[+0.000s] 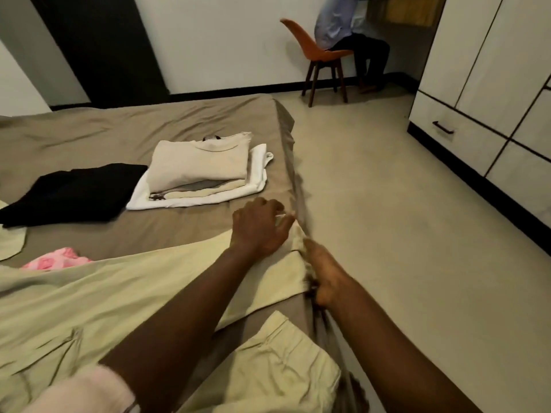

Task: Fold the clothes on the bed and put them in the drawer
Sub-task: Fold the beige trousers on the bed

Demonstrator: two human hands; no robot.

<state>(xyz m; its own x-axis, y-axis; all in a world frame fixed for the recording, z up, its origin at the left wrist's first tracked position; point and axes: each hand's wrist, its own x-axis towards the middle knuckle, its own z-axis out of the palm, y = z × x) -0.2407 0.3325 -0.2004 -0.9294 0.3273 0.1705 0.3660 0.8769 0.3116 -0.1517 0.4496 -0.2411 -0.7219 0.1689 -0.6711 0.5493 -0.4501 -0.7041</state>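
Note:
Pale green trousers (89, 296) lie spread across the brown bed (119, 135), one leg reaching the right edge. My left hand (259, 228) rests on the end of that leg with fingers spread. At the bed's edge my right hand (322, 278) grips the hem of the same leg. Further back sits a pile of folded clothes (196, 168), a beige top over a white one. A black garment (74, 192) lies left of the pile. A pink cloth (56, 259) peeks out beside the trousers.
A white wardrobe with a handled drawer (447, 132) stands across the floor at the right. A person sits on an orange chair (316, 52) by the far wall. Bare floor (387, 204) separates bed and wardrobe.

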